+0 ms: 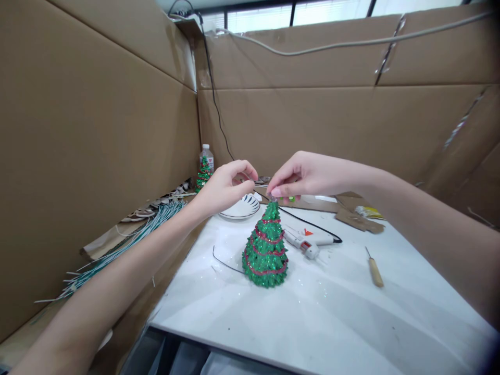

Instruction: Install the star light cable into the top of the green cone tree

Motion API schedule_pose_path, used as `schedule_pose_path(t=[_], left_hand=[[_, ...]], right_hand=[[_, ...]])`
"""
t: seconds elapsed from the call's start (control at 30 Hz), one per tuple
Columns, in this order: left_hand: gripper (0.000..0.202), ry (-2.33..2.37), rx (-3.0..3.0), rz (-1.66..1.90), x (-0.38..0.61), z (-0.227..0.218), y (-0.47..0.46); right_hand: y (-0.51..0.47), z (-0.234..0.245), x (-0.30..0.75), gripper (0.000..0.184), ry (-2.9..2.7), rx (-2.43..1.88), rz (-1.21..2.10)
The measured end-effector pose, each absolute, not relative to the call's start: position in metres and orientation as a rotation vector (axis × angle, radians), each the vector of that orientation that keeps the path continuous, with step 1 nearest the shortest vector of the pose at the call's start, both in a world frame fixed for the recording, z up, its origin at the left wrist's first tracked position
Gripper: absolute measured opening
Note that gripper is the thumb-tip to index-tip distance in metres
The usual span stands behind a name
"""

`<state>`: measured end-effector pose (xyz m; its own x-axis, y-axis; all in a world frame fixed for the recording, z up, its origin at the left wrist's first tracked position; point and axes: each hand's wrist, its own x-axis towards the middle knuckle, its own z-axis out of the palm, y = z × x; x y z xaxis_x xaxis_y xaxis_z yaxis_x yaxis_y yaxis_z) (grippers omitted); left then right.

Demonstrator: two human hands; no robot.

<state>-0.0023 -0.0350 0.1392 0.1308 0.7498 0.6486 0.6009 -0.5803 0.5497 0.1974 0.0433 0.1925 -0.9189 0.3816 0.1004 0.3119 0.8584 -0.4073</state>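
A small green glittery Christmas tree (pixel 265 250) wound with red garland stands upright on the white table (pixel 320 317). My right hand (pixel 299 177) is pinched closed right above its tip, fingers touching the top. My left hand (pixel 226 185) is also pinched closed, just left of the tip, holding something thin that I cannot make out. The two hands nearly meet over the tree.
A white glue gun (pixel 308 242) with a black cord lies right of the tree; an awl with a wooden handle (pixel 375 271) lies further right. A white plate (pixel 240 207), a second small tree (pixel 203 174), a bottle (pixel 207 156), green-white sticks (pixel 128 239) and cardboard walls surround.
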Motion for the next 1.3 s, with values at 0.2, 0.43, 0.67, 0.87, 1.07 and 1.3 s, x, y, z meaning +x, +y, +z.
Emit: schedule_pose_path(t=[0.2, 0.43, 0.67, 0.87, 1.07, 1.3], left_hand=[[0.012, 1.377, 2.276, 1.353, 0.001, 0.141, -0.041], [0.012, 1.355, 2.292, 1.350, 0.000, 0.140, -0.040], [0.012, 1.376, 2.298, 1.352, 0.000, 0.141, -0.041], [0.012, 1.357, 2.289, 1.359, -0.001, 0.141, -0.041], [0.011, 1.379, 2.299, 1.362, -0.002, 0.140, -0.039], [0.012, 1.374, 2.324, 1.369, -0.003, 0.140, -0.036]], right_hand=[[0.043, 0.196, 0.200, 0.035, -2.945, -0.514, 0.495], [0.039, 0.198, 0.198, 0.037, -2.964, -0.594, 0.523], [0.036, 0.199, 0.196, 0.036, -2.953, -0.658, 0.444], [0.034, 0.198, 0.194, 0.032, -2.924, -0.699, 0.355], [0.028, 0.196, 0.190, 0.028, -2.867, -0.780, 0.248], [0.025, 0.190, 0.182, 0.023, -2.716, -0.877, 0.153]])
